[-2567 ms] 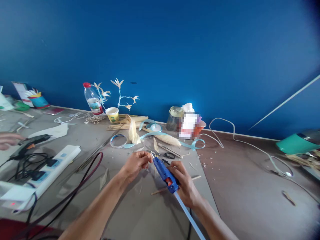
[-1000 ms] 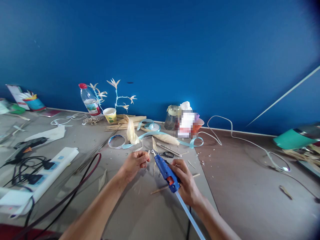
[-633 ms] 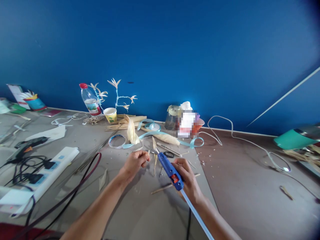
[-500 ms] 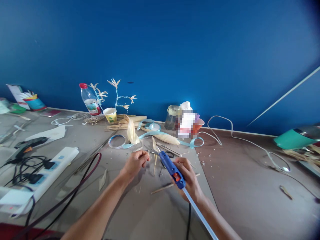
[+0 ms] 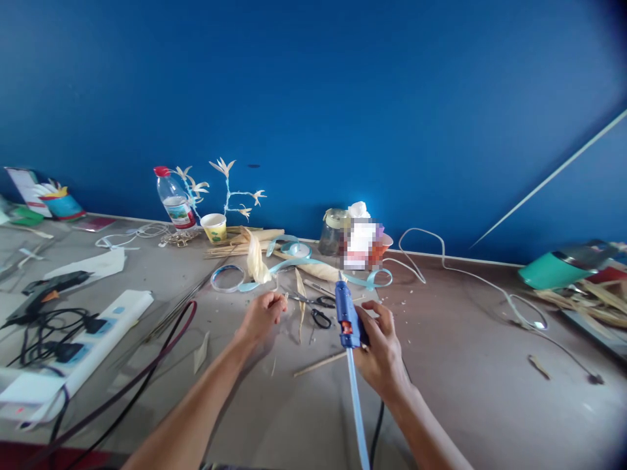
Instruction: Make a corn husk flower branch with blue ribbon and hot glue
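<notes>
My right hand (image 5: pixel 379 343) grips a blue hot glue gun (image 5: pixel 346 318), its nozzle pointing away from me. A long translucent glue stick (image 5: pixel 356 405) sticks out of its back end. Left of it, my left hand (image 5: pixel 264 320) is closed in a pinch just above the table; a tiny pale tip shows at the fingertips, too small to name. Between the hands lie black-handled scissors (image 5: pixel 321 318) and a thin strip of dried husk (image 5: pixel 300 310). A curled pale husk (image 5: pixel 257 261) and light blue ribbon (image 5: pixel 295 250) lie beyond the left hand.
A white power strip (image 5: pixel 108 333) with black plugs and a second, dark glue gun (image 5: pixel 49 290) are at left. Farther back stand a bottle (image 5: pixel 175 202), a paper cup (image 5: pixel 214 228) by blue-wrapped stems with husk flowers (image 5: pixel 228 186), and a glass jar (image 5: pixel 333 235). A white cable (image 5: pixel 470 281) runs right.
My right hand has swung the glue gun to the right, away from my left hand, and its nozzle now points straighter ahead. The left hand stays pinched in nearly the same place.
</notes>
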